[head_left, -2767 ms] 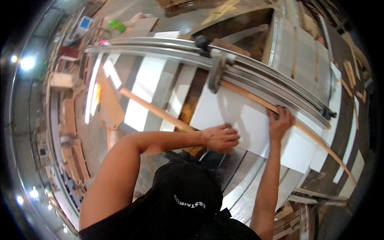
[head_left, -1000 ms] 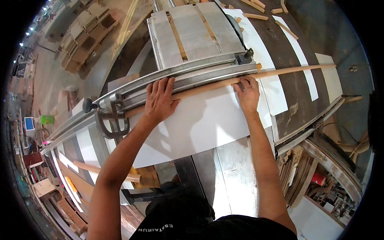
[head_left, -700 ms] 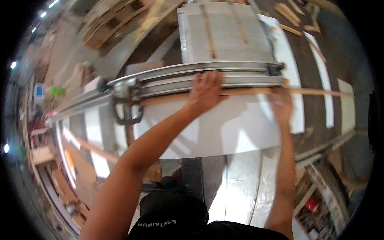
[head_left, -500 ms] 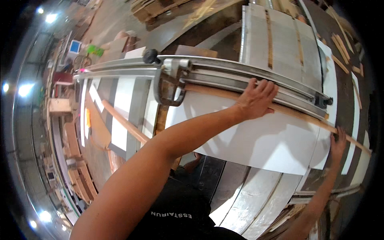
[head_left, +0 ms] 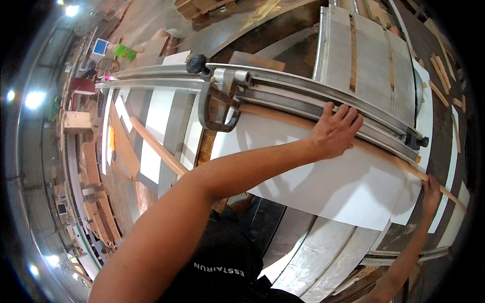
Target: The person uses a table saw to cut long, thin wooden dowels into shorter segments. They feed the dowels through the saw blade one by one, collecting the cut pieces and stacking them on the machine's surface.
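Draping the left hand (head_left: 337, 131) over the metal rail (head_left: 283, 93) with bent fingers, and on past it, right along the rail's near edge, the wooden strip (head_left: 376, 151)! Touching it further right with the right hand (head_left: 431, 194); cannot tell whether squeezing in either case. Could bow away from the rail between the hands if pushed unevenly, or skid across the white board (head_left: 298, 166) below the left hand if pressed too lightly.

Black clothing (head_left: 227, 247) bears white lettering (head_left: 219, 269), while forearms (head_left: 257, 165) and fingers (head_left: 343, 111) are bare.
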{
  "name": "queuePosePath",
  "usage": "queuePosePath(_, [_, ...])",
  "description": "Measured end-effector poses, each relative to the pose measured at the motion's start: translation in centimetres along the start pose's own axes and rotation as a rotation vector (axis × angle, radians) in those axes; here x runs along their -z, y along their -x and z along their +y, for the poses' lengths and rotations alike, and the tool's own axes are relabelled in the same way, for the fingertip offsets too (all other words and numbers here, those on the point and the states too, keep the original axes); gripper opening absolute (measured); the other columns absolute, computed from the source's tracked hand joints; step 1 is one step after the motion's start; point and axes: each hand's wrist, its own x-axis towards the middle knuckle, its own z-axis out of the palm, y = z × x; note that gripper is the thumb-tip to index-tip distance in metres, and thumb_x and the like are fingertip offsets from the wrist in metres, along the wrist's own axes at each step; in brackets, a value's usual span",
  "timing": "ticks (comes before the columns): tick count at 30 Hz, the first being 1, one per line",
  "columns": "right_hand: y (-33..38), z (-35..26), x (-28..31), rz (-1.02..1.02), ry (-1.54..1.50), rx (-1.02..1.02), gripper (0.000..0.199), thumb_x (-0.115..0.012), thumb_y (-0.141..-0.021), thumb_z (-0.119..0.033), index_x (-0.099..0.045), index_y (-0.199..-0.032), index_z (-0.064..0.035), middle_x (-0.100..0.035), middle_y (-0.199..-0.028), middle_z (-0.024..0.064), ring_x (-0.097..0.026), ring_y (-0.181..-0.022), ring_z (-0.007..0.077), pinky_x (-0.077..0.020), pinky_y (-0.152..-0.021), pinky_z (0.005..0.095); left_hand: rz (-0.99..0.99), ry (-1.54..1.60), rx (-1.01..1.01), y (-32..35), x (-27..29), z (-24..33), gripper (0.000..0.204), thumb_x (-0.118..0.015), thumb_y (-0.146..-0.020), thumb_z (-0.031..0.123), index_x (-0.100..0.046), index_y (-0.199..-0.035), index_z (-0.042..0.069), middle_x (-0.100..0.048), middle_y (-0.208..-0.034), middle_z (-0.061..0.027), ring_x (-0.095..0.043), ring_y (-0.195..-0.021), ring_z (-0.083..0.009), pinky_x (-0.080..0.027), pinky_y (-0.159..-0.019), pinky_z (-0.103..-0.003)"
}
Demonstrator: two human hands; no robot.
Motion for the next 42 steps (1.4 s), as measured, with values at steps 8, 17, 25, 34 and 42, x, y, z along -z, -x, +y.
queuePosePath(8, [-0.1, -4.5, 1.6, 0.064, 0.011, 0.003, 0.039, -0.070, -0.089, -0.022, -0.067, -0.124, -0.0051, -0.067, -0.122, 0.0148, -0.061, -0.116, 0.0333, -0.0486, -0.100, 0.0422, 0.017, 0.063, -0.029, -2.5, -1.5, 3.3, 0.089, -0.077, -0.073, 0.058, -0.051, -0.138, 0.003, -0.052, -0.124, -0.0136, -0.047, -0.119, -0.0290, -0.032, -0.101, -0.053])
queuePosePath(17, [0.6, -3.2, 2.4, 0.120, 0.067, 0.125, 0.037, -0.072, -0.087, -0.024, -0.070, -0.118, -0.0032, -0.068, -0.118, 0.0148, -0.063, -0.110, 0.0343, -0.0516, -0.095, 0.0442, 0.128, -0.052, -0.132, -2.9, -2.8, 3.3, 0.089, -0.077, -0.070, 0.061, -0.055, -0.130, 0.000, -0.054, -0.122, -0.0127, -0.050, -0.113, -0.0266, -0.037, -0.095, -0.047])
queuePosePath(25, [-0.1, -2.8, 1.5, 0.066, 0.169, 0.221, 0.037, -0.068, -0.091, -0.024, -0.065, -0.122, -0.0032, -0.068, -0.119, 0.0140, -0.062, -0.108, 0.0346, -0.0526, -0.092, 0.0451, 0.071, -0.087, -0.137, -2.8, -2.2, 3.2, 0.090, -0.078, -0.071, 0.059, -0.051, -0.133, -0.001, -0.052, -0.122, -0.0117, -0.050, -0.112, -0.0260, -0.036, -0.094, -0.048])
queuePosePath(34, [-0.1, -2.6, 1.7, 0.068, 0.210, 0.202, 0.036, -0.067, -0.092, -0.024, -0.065, -0.122, -0.0041, -0.068, -0.118, 0.0120, -0.062, -0.109, 0.0320, -0.0530, -0.092, 0.0436, 0.070, -0.088, -0.156, -2.9, -2.4, 3.4, 0.088, -0.076, -0.075, 0.057, -0.049, -0.134, -0.002, -0.050, -0.122, -0.0128, -0.048, -0.113, -0.0273, -0.035, -0.095, -0.048])
queuePosePath(42, [-0.5, -1.7, 2.1, 0.037, 0.361, 0.359, 0.040, -0.065, -0.093, -0.022, -0.061, -0.127, -0.0014, -0.068, -0.118, 0.0141, -0.063, -0.104, 0.0328, -0.0525, -0.093, 0.0451, 0.089, -0.087, -0.167, -2.9, -2.1, 3.4, 0.089, -0.077, -0.074, 0.057, -0.049, -0.134, -0.003, -0.051, -0.120, -0.0135, -0.050, -0.111, -0.0278, -0.036, -0.094, -0.047])
